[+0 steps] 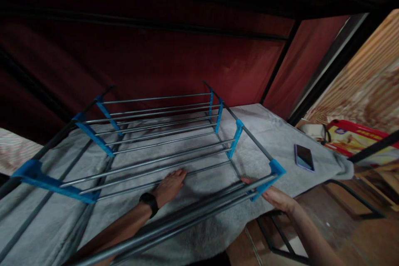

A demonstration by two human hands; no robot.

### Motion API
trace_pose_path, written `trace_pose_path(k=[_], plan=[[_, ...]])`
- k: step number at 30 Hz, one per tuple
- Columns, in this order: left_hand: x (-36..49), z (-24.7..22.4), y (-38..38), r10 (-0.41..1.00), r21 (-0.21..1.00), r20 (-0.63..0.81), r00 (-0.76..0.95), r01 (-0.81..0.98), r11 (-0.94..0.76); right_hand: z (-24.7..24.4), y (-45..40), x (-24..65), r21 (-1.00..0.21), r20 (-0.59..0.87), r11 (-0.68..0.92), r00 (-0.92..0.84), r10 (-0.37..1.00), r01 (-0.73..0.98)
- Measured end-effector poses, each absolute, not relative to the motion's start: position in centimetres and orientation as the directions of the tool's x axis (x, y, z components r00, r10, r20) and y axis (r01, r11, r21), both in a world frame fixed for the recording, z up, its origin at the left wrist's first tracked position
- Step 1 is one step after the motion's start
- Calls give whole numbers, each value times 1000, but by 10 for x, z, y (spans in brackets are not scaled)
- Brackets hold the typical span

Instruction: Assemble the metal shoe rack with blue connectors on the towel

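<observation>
"Where's the rack (156,160)?"

"On the grey cloth (268,133), reaching from left to right, blue brackets at the tube ends."

"And the 2 hands?"

"The left hand (170,185), with a black watch (149,205) at its wrist, lies palm down in the middle, at a low tube. Its fingers are close together and fairly flat; I can't tell whether they press tube or cloth. The near tubes pass over that forearm."

"The right hand (279,199)?"

"At the near right bracket (277,169). A fingertip shows past it, but the rest is hidden, so I can't tell if they're pinching."

"What else?"

"A phone (304,158) on the cloth, to the right. Farther right, a red and yellow box (352,137). A red sheet (174,62) stands on the far side."
</observation>
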State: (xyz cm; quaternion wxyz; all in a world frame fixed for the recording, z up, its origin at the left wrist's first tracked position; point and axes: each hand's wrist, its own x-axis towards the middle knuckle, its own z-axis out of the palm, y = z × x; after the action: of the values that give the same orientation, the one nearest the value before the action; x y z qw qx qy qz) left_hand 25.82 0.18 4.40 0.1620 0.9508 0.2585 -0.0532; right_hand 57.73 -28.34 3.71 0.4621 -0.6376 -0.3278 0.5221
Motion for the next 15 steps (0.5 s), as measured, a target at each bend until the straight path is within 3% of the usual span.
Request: trace_pose_path(k=[4, 8, 15], plan=[[263, 47, 3, 447, 215, -177, 877, 477, -852, 42, -275, 586, -919, -381, -393, 181, 907, 32], [261, 53, 6, 453, 217, -158, 877, 478, -851, 39, -260, 593, -936, -352, -351, 168, 921, -38], [260, 58, -2, 423, 235, -130, 897, 442, -865, 9, -212, 604, -961, -265, -271, 465, 845, -54]])
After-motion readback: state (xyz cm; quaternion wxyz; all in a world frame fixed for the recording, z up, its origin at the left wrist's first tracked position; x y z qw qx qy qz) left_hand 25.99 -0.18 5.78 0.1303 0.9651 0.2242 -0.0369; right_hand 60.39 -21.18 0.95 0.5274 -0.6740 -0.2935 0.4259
